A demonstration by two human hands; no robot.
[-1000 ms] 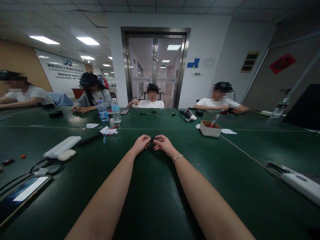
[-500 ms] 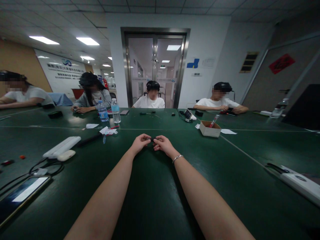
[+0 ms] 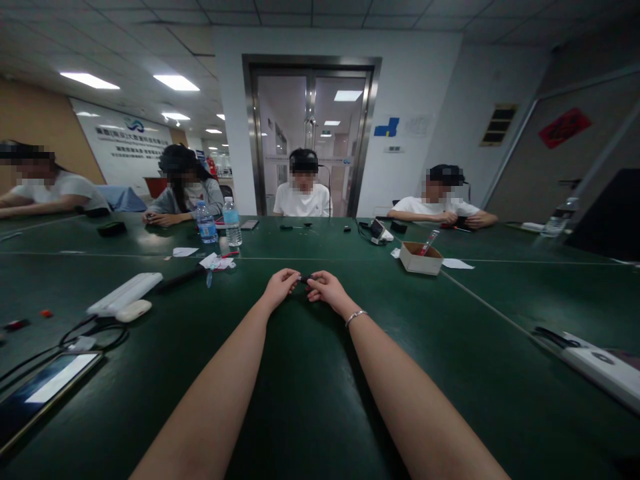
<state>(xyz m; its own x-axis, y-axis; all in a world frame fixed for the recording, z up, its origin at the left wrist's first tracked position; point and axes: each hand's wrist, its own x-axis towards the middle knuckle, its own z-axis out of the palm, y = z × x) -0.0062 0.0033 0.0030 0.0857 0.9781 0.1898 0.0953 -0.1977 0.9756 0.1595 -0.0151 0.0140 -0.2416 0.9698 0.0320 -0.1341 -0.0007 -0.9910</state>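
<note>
My left hand and my right hand rest side by side on the dark green table, arms stretched forward. Between their fingertips they pinch a small black object, too small to tell what it is. A silver bracelet circles my right wrist.
A cardboard box with a red pen stands at right. Two water bottles and paper scraps lie at left. A white power strip, cables and a phone are nearer left. Several people sit across the table.
My hands stay in place on the small black object. The person opposite, in front of the door, has sat up straighter.
</note>
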